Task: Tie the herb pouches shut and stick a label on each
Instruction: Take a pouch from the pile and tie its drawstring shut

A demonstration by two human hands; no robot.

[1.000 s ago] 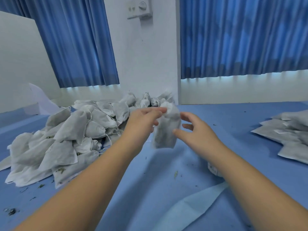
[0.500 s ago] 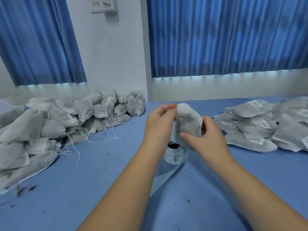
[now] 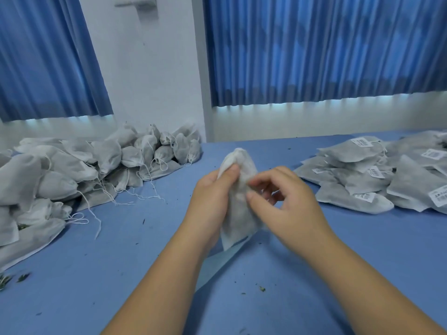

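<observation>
Head view. Grips pouch (image 3: 238, 213) w/ L hand (image 3: 212, 201): grip clamped on its side, thumb pressed on cloth near the top, to keep it up off the blue worktop (image 3: 121, 274) & steady. Pinches at pouch front w/ R hand (image 3: 287, 209), grip curled in tight, prob. hunting for the string; too blurry to tell. No label on it yet. Heap of pouches (image 3: 72, 170) at left w/ loose strings, waiting. Labelled pouches (image 3: 375, 180) laid flat at right, kept apart to stop mix-ups.

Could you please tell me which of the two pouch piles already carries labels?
The right-hand pile: white printed labels show on it; the left-hand pile shows none.
</observation>
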